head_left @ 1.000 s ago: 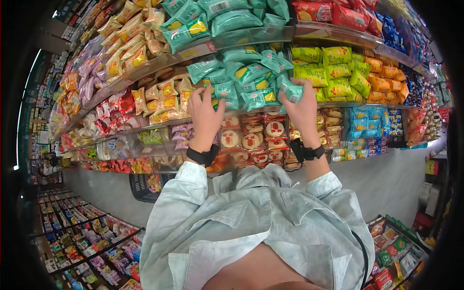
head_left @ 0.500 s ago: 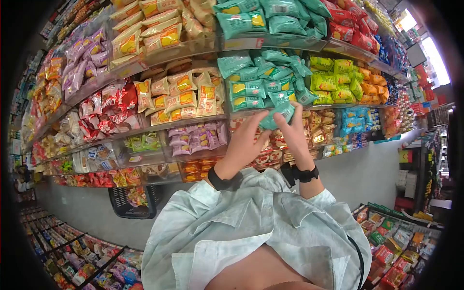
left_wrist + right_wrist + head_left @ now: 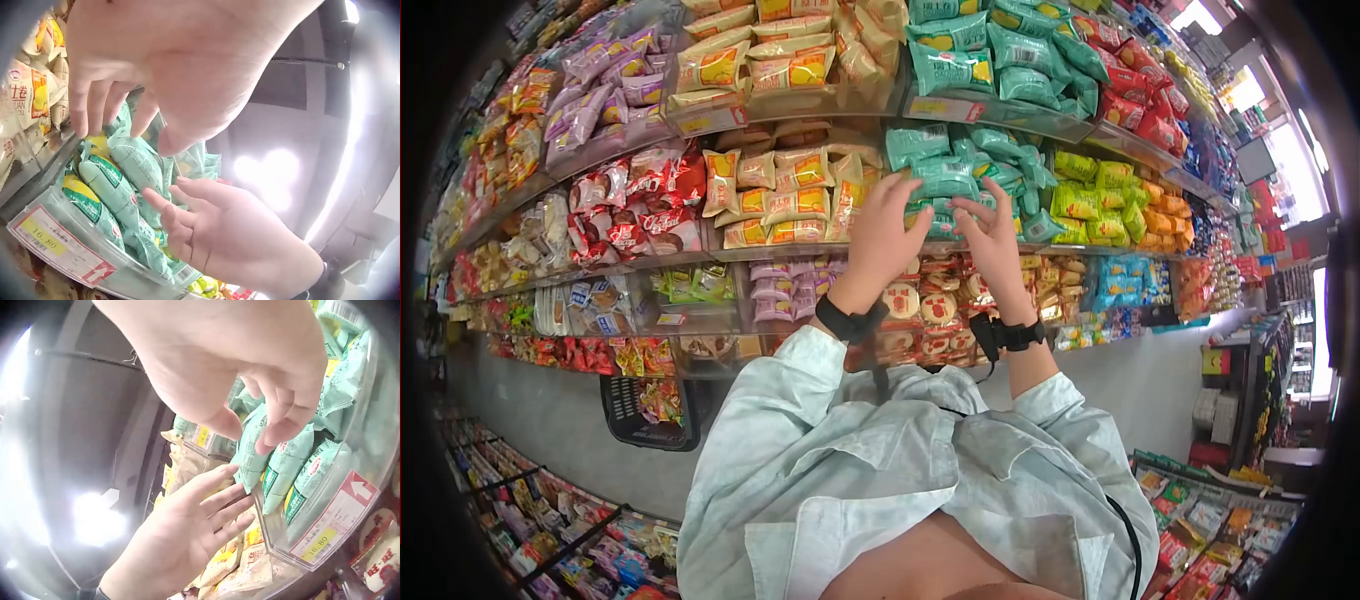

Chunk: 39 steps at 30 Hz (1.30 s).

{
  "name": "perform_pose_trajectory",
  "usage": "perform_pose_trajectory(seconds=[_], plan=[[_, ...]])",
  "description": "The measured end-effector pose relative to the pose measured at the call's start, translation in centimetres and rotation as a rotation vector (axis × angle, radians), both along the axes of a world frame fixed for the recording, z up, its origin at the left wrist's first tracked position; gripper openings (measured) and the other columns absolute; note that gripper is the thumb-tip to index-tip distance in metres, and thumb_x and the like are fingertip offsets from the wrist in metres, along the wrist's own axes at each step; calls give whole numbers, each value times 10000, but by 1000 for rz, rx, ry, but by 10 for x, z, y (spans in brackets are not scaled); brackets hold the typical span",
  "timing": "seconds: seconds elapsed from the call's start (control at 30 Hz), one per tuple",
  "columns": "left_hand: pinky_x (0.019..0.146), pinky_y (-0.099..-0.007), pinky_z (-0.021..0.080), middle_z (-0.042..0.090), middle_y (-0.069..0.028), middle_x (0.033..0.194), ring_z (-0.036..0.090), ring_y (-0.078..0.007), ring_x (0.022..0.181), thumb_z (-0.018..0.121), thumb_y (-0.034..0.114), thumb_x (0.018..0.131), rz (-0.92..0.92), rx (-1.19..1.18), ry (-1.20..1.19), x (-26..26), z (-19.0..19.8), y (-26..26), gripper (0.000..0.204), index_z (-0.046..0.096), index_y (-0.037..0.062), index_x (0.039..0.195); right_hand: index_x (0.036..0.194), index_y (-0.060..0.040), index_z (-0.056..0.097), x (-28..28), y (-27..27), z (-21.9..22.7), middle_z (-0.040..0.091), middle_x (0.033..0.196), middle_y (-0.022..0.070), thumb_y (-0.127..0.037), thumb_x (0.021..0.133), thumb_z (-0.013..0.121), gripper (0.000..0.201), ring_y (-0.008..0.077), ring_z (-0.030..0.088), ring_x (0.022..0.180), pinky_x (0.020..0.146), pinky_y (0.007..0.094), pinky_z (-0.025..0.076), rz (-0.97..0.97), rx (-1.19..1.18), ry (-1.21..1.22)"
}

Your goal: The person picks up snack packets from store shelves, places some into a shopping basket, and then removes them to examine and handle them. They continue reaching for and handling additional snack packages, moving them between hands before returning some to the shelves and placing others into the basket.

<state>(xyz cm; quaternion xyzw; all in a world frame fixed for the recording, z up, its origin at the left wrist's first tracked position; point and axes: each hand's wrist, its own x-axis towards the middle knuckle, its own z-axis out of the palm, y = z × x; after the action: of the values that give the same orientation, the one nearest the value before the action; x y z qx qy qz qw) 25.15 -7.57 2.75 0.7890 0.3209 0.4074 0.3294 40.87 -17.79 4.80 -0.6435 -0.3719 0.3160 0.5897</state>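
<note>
Both hands reach into a bin of teal snack packets in the head view. One teal packet (image 3: 945,177) lies on top of the pile, between my left hand (image 3: 882,238) and my right hand (image 3: 994,245). Fairly straight left fingers (image 3: 228,515) reach its near end in the right wrist view. Loosely bent right fingers (image 3: 178,222) lie close by its other end in the left wrist view. More teal packets (image 3: 94,203) stand in a row behind a clear bin front, which bears a price tag (image 3: 59,244).
Cream packets (image 3: 800,200) fill the bin to the left and green packets (image 3: 1090,205) the one to the right. A clear shelf edge (image 3: 1000,105) with more packets juts above. Round crackers (image 3: 938,308) sit below. A black basket (image 3: 690,425) stands on the floor.
Half a second ago both hands held a teal packet in front of the bin. Now they have moved up and forward to the pile, where a packet lies on top with the fingers loosened.
</note>
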Motion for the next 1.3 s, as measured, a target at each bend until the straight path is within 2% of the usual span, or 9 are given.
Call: perform_pose_trajectory(seconds=[0.07,0.37,0.53,0.63,0.77,0.93,1.03,1.17,1.3], plan=[[1063,-451,468,558,-189,1380,574,-392,1263,689,252,967,-16,26,58,0,1,-6,493,587,66,1411,1562,-31,310,8,-1,-7,671,1307,179,-87,1005,652,657,149,718,913,744,296,568,61,-3,-39],[972,-382,517,577,-152,1318,603,-313,1193,704,133,951,210,-83,86,-31,0,-74,450,604,64,1384,1253,-34,609,43,-61,-35,673,985,3,-37,991,667,268,34,609,800,703,215,479,267,43,20],[787,-325,540,689,-99,1029,693,-213,918,670,83,959,504,-307,308,-111,-56,-169,251,661,23,1203,1052,-25,666,41,-128,-103,648,873,-39,-63,1004,668,61,17,560,771,681,204,459,634,-237,141],[847,-395,564,726,-146,1003,717,-320,932,683,180,937,622,-651,301,-176,-128,-248,247,704,62,1152,1000,-32,675,29,-161,-146,672,837,-19,-61,953,699,60,45,604,739,663,230,491,898,-441,201],[866,-408,567,757,-155,1061,726,-333,973,680,223,913,854,-1128,300,-251,-270,-375,269,737,69,1127,995,-45,685,4,-165,-135,716,875,75,-122,901,737,133,188,696,762,713,329,555,1329,-426,-203],[796,-347,563,765,-121,983,718,-211,880,691,260,882,420,-1082,800,-318,-371,-498,333,761,29,1112,996,-29,680,-52,-150,-122,728,889,105,-152,915,721,152,243,717,796,759,355,572,1416,-367,-339],[821,-349,557,766,-118,1008,709,-202,897,708,265,874,1125,-1637,-51,-316,-326,-501,345,762,17,1108,1009,-24,683,-100,-146,-122,734,902,109,-141,923,713,147,230,720,804,764,344,574,1346,-384,-403],[763,-373,573,751,-141,921,707,-227,835,711,281,871,968,-1290,-86,-370,-372,-536,328,743,-12,1017,1067,-20,682,-168,-150,-162,740,928,102,-141,933,713,183,198,722,821,775,326,575,1271,-419,-442],[706,-361,562,732,-110,913,693,-201,820,675,304,910,1040,-1386,-450,-439,-371,-581,324,707,15,1053,1101,-43,679,-211,-155,-230,731,928,55,-159,963,695,181,155,702,838,775,301,563,1341,-552,-470]])
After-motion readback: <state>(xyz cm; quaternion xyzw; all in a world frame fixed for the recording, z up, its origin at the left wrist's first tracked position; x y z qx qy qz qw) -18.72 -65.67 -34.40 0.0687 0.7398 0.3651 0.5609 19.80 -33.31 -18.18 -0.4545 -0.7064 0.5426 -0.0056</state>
